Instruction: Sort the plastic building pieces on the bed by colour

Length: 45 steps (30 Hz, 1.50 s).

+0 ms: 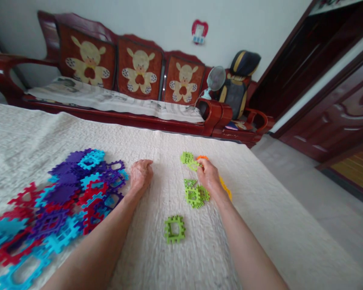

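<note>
My right hand [210, 175] is closed, its fingertips pinching the edge of a lime-green interlocking plastic tile [193, 165]. Just beyond that tile lies another lime-green tile [186, 157]. An orange tile [202, 157] shows partly behind my fingers, and a yellow tile [226, 187] is half hidden by my wrist. Several green tiles [193, 196] overlap left of that wrist. One square green tile [174, 229] with an open centre lies nearer to me. My left hand [141, 175] rests on the cloth with curled fingers and nothing visible in them, beside a heap of purple, blue and red tiles [63, 193].
A cream textured cloth [160, 201] covers the table. Past its far edge stands a dark red wooden sofa [211, 117] with bear-patterned cushions [140, 72]. A small fan [216, 78] and a chair with a massage pad [234, 96] are at the right. Brown doors [329, 104] stand further right.
</note>
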{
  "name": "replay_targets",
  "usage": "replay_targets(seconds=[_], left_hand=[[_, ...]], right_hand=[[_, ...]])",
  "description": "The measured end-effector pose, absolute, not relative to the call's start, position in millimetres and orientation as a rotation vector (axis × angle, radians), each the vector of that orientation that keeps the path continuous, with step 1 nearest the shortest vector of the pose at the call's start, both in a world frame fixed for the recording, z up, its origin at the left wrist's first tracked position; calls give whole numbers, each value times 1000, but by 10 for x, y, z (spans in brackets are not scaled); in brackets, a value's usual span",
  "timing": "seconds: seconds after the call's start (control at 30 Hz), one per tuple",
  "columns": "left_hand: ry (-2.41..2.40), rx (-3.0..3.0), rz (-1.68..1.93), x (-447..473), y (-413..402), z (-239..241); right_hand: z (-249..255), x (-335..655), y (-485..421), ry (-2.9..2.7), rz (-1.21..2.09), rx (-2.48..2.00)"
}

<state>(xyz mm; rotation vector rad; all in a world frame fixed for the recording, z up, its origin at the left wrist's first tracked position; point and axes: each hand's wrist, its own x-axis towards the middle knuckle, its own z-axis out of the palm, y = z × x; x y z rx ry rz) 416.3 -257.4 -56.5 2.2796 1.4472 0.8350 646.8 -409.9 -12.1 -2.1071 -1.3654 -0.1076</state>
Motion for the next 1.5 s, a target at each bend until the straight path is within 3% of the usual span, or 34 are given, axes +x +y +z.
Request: replay_targets(seconds=[0.67, 1.0, 1.5], left_hand=[[1431, 2306, 837, 4169, -2597, -555], [1436, 2303, 829, 4171, -2602, -546], [1412, 2296, 830, 4167, -2606, -563]], right_hand=[[-159, 6550, -3645, -1449, -219, -2228], [-64, 6527, -3960, -1416, -260, -2057], [-114, 6206, -3529, -1158, -165, -2402]])
